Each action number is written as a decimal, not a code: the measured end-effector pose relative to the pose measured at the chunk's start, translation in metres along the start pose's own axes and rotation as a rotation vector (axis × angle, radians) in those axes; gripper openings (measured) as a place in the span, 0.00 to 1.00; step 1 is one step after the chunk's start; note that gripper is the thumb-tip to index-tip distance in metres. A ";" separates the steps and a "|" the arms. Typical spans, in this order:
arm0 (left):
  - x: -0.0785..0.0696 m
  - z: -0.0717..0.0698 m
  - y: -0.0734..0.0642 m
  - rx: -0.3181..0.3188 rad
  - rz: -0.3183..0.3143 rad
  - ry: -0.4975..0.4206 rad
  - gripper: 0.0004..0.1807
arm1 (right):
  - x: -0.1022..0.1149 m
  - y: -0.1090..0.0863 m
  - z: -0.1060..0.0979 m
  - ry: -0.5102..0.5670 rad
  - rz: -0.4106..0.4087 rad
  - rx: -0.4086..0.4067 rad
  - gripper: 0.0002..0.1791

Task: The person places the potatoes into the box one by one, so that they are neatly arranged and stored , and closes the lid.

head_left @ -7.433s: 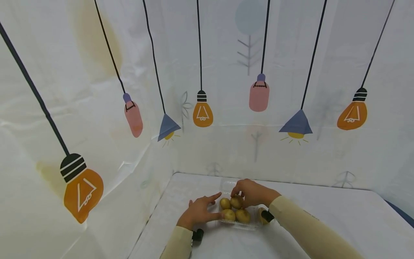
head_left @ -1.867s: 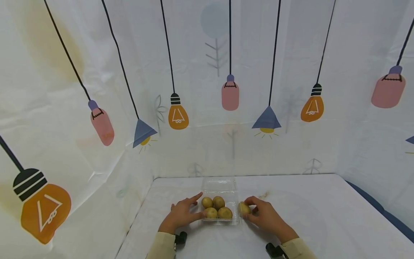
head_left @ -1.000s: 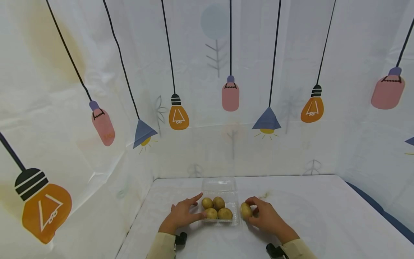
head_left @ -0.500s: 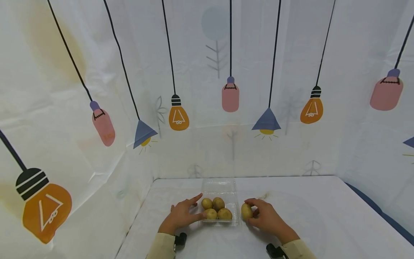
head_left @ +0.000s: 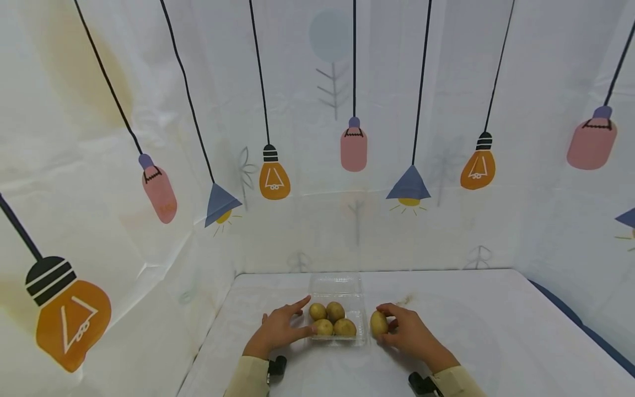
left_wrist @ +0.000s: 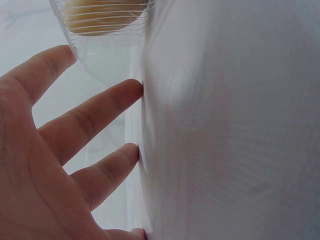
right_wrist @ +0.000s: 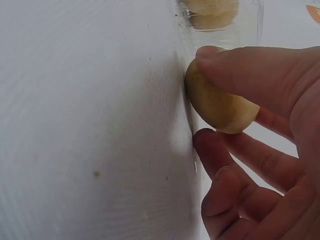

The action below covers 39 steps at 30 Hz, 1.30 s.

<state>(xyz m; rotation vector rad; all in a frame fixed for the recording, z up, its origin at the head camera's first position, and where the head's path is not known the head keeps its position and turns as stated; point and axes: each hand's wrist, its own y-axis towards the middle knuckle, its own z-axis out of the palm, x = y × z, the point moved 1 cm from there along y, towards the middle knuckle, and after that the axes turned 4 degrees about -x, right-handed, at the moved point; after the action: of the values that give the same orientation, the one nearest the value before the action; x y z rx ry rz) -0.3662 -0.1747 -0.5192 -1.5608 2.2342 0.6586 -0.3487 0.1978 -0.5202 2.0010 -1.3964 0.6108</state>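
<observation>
A clear plastic box (head_left: 355, 304) sits on the table with its lid folded open toward the back. Several potatoes (head_left: 344, 328) lie in it. My left hand (head_left: 276, 331) spreads its fingers along the box's left side, thumb at the front corner. In the left wrist view, a fingertip (left_wrist: 66, 52) touches the ribbed box wall and other fingertips rest on the table. To the right of the box, my right hand (head_left: 410, 333) pinches a potato (head_left: 378, 323) between thumb and fingers, low at the tabletop, as the right wrist view shows too.
The white-covered table (head_left: 471, 331) ends at the back against a hanging sheet (head_left: 297, 231) printed with lamps and bulbs. A small brownish stain (head_left: 407, 299) marks the cloth behind my right hand. Black wrist cameras (head_left: 278, 366) sit at both cuffs.
Seven seconds ago my right hand held a potato over the box; that potato now lies inside. The hand has since gripped the one on the right and shifted it slightly rightward. The left stays put.
</observation>
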 end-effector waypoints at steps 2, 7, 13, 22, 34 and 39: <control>0.000 0.000 0.000 0.004 0.001 -0.003 0.49 | 0.000 0.000 0.000 0.006 0.003 0.002 0.37; 0.000 0.001 0.000 0.010 0.001 -0.011 0.49 | -0.003 0.003 -0.004 0.031 0.002 0.022 0.36; 0.000 0.001 0.000 0.010 -0.004 -0.015 0.49 | -0.008 0.007 -0.016 0.060 -0.040 0.082 0.34; -0.001 -0.002 0.000 0.003 0.011 -0.023 0.50 | -0.007 0.015 -0.039 0.079 -0.055 0.167 0.35; 0.001 -0.001 -0.001 0.000 -0.007 -0.002 0.50 | 0.004 0.041 -0.059 0.139 -0.068 0.257 0.35; 0.000 -0.001 -0.001 0.004 -0.007 -0.014 0.50 | 0.012 0.049 -0.061 0.160 -0.077 0.285 0.34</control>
<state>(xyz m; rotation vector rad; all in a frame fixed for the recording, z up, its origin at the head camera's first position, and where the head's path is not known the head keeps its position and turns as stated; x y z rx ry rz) -0.3649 -0.1754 -0.5184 -1.5567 2.2178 0.6604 -0.3923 0.2206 -0.4579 2.1583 -1.1849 0.9578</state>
